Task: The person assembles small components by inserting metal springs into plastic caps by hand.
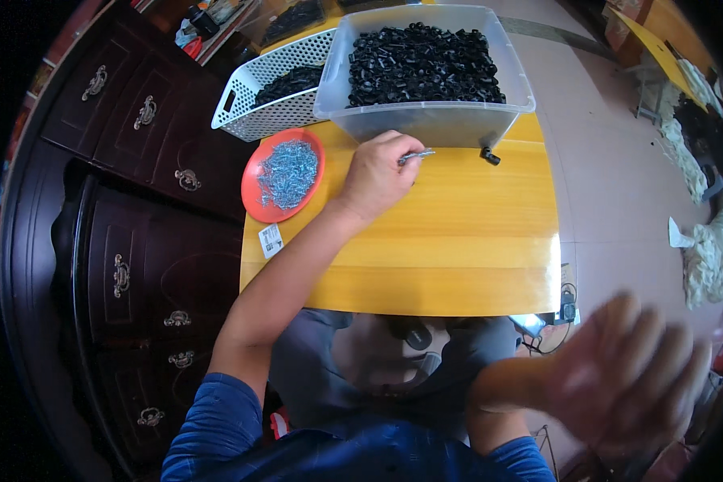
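My left hand (pixel 380 175) is over the table, just in front of the clear plastic bin. Its fingers are closed in a pinch on thin silver screws (pixel 416 156), whose ends stick out past the fingertips. To its left, an orange-red plate (pixel 253 201) holds a heap of small silver screws (pixel 287 173). A short black plastic fitting (pixel 490 157) lies alone on the table to the right of that hand. My right hand (pixel 627 373) is raised off the table at the lower right, smeared by motion, so its grip and anything in it cannot be made out.
The clear bin (pixel 426 123), full of black plastic pieces, stands at the table's far side. Beside it is a white perforated basket (pixel 269 118) with more black parts. A small printed label (pixel 271 240) lies near the yellow table's (pixel 426 265) left edge. Dark drawers (pixel 145 233) stand left.
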`<state>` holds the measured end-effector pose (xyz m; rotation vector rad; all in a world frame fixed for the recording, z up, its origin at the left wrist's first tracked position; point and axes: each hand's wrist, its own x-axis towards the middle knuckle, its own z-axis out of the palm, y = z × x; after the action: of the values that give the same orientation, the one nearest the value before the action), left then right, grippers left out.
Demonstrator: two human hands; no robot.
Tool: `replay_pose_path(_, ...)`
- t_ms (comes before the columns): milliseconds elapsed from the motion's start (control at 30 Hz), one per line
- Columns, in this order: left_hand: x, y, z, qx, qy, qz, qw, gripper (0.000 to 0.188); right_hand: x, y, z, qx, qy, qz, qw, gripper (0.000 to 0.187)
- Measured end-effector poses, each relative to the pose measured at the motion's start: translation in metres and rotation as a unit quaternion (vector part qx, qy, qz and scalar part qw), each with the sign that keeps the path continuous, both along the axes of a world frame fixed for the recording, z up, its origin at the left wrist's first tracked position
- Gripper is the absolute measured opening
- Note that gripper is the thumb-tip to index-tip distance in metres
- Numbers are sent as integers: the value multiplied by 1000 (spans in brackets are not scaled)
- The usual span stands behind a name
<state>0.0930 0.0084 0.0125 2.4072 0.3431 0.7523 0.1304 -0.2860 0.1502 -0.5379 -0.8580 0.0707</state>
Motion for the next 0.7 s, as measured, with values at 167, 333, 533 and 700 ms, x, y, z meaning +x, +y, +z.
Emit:
replay_pose_path(167,6,-17,-25,119,38,-17,992,19,69,57,-72,-54,115,-156,980,14)
replay_pose_path(333,-21,-21,-26,106,12,-16,994,25,99,105,-142,-369,116,-252,887,20)
replay_pose_path(533,-71,-59,-21,82,20,-5,996,34,85,126,-189,-504,29,-265,821,28)
replay_pose_path(700,-78,-126,-33,148,84,-139,975,58,80,137,-200,-374,133,-199,896,30)
